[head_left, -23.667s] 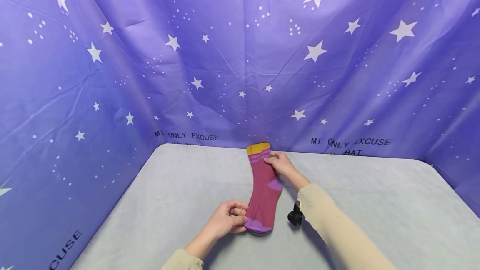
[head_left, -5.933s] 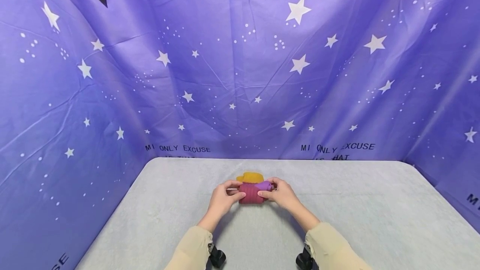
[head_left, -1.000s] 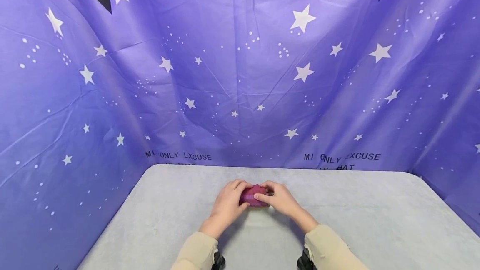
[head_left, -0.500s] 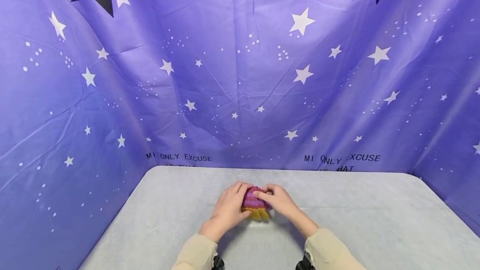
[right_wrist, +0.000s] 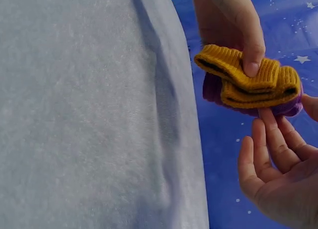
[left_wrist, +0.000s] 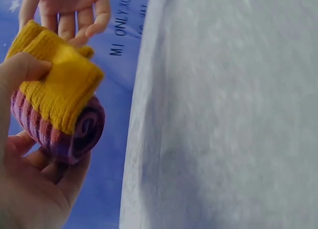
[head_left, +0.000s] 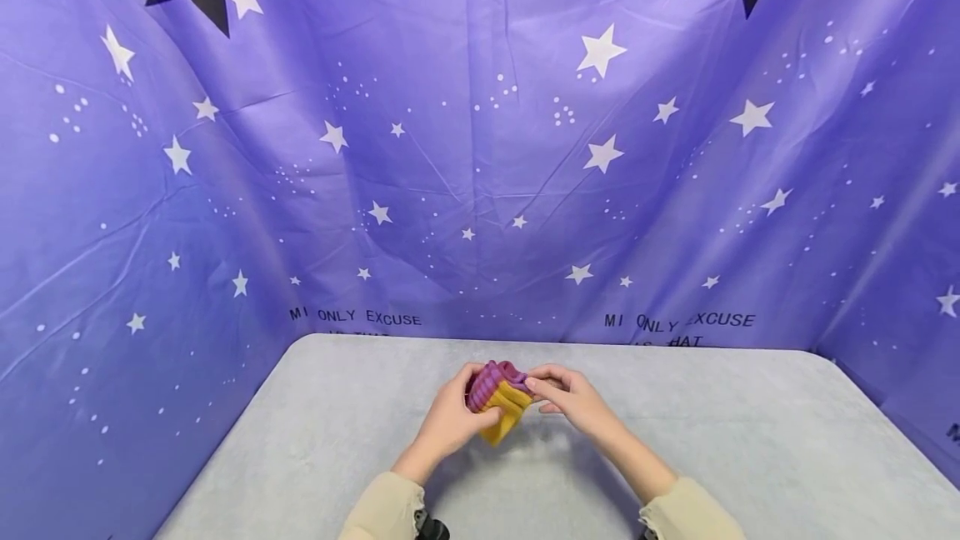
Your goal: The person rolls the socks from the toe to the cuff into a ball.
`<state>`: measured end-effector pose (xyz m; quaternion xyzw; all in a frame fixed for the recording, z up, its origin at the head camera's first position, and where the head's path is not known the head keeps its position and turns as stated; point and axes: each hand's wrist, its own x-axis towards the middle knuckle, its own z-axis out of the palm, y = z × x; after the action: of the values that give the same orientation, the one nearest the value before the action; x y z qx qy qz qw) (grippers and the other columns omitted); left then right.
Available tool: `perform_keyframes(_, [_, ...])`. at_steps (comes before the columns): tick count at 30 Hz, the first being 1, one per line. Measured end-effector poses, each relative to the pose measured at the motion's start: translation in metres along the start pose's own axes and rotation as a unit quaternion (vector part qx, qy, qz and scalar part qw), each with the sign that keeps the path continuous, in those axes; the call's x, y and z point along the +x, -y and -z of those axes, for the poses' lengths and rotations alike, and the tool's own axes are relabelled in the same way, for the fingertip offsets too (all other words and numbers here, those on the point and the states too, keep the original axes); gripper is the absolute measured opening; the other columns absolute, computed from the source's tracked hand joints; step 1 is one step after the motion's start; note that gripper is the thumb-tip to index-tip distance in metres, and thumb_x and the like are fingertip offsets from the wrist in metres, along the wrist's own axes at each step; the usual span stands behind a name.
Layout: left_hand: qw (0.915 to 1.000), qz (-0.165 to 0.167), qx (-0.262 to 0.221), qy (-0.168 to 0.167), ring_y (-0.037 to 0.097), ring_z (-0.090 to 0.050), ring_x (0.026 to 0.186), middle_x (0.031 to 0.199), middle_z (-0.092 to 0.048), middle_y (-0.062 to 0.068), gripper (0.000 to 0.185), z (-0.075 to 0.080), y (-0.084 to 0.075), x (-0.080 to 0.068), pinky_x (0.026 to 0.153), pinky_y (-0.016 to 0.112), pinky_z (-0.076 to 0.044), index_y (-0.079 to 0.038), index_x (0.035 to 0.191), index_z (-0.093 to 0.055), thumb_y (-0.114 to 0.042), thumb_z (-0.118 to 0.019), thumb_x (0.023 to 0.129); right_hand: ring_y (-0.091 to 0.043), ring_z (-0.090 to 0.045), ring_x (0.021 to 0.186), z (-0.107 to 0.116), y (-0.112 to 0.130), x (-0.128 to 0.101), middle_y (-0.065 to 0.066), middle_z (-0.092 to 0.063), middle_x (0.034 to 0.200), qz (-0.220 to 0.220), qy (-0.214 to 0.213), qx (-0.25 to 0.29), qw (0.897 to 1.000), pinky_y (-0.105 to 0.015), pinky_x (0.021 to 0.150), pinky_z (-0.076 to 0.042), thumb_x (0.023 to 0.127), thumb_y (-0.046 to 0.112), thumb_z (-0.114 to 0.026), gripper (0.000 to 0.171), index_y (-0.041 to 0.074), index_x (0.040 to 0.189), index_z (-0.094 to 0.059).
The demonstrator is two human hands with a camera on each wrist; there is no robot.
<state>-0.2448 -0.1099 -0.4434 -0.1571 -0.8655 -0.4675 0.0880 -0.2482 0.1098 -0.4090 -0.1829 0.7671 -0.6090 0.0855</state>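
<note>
A person's left hand point(head_left: 450, 419) keeps a clamped grip on a purple-and-maroon sock roll point(head_left: 484, 383), thumb across its yellow cuff point(left_wrist: 67, 82), above the gray table point(head_left: 300, 448). The right hand point(head_left: 581, 404) (seen closest from its own wrist) touches the roll with thumb and fingertips, its fingers loosely extended; whether that grip pinches cannot be told. Behind hangs a blue-violet backdrop point(head_left: 427, 157) scattered with white stars.
</note>
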Motion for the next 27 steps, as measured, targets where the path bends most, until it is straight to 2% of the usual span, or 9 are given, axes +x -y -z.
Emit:
perform_keyframes(4, [0.9972,0.011,-0.074,0.003,0.012,-0.061,0.092,0.11,-0.069,0.01,0.052,0.001,-0.001,0.002,0.082,0.025,-0.052,-0.01,0.125,-0.058,-0.021,-0.078,0.078,-0.006,-0.066,0.094,0.005,0.004,-0.007,-0.027,-0.067,0.116,0.033,0.004,0.0,0.999,-0.031,0.086,-0.059,0.099,0.018,-0.059,0.038,-0.011,0.123,-0.057])
perform_keyframes(7, [0.9929,0.024,-0.116,0.004,0.012,-0.061,0.094,0.111,-0.069,0.012,0.051,0.0,-0.003,0.003,0.083,0.024,-0.052,-0.007,0.124,-0.057,-0.02,-0.078,0.08,-0.004,-0.066,0.093,0.006,0.005,-0.01,-0.027,-0.068,0.114,0.064,-0.004,-0.026,0.998,-0.028,0.085,-0.058,0.098,0.015,-0.061,0.031,-0.008,0.118,-0.061])
perform_keyframes(10, [0.984,0.042,-0.173,0.01,0.012,-0.06,0.096,0.113,-0.067,0.015,0.051,-0.002,-0.007,0.003,0.085,0.021,-0.052,-0.004,0.126,-0.055,-0.016,-0.077,0.082,-0.003,-0.066,0.091,0.006,0.004,-0.012,-0.023,-0.071,0.109,0.095,-0.019,-0.062,0.993,-0.024,0.082,-0.057,0.096,0.014,-0.063,0.024,-0.004,0.112,-0.066])
perform_keyframes(14, [0.9729,0.054,-0.224,0.017,0.013,-0.062,0.099,0.116,-0.066,0.017,0.051,-0.008,-0.01,0.001,0.087,0.018,-0.052,0.0,0.127,-0.052,-0.012,-0.076,0.083,-0.003,-0.066,0.088,0.003,0.005,-0.016,-0.016,-0.074,0.101,0.109,-0.056,-0.087,0.989,-0.022,0.078,-0.057,0.094,0.013,-0.067,0.017,0.001,0.105,-0.07])
perform_keyframes(18, [0.9693,0.058,-0.238,0.022,0.013,-0.064,0.1,0.116,-0.066,0.017,0.053,-0.011,-0.012,-0.002,0.087,0.017,-0.053,0.001,0.129,-0.052,-0.013,-0.077,0.084,-0.001,-0.064,0.083,-0.002,0.005,-0.019,-0.007,-0.075,0.093,0.132,-0.105,-0.121,0.978,-0.022,0.076,-0.057,0.09,0.012,-0.071,0.011,0.007,0.099,-0.072])
perform_keyframes(21, [0.9686,0.058,-0.24,0.026,0.014,-0.066,0.1,0.116,-0.067,0.017,0.056,-0.013,-0.015,-0.003,0.085,0.017,-0.054,0.001,0.131,-0.054,-0.015,-0.079,0.083,0.0,-0.063,0.08,-0.003,0.005,-0.019,-0.001,-0.075,0.089,0.168,-0.144,-0.148,0.964,-0.022,0.075,-0.056,0.088,0.01,-0.073,0.008,0.011,0.096,-0.073])
perform_keyframes(27, [0.9703,0.049,-0.235,0.03,0.014,-0.066,0.098,0.116,-0.066,0.018,0.058,-0.015,-0.02,-0.003,0.084,0.019,-0.055,-0.001,0.131,-0.056,-0.014,-0.081,0.081,0.0,-0.063,0.078,0.0,0.007,-0.021,-0.002,-0.074,0.086,0.237,-0.173,-0.159,0.943,-0.023,0.072,-0.056,0.087,0.005,-0.073,0.012,0.013,0.095,-0.074])
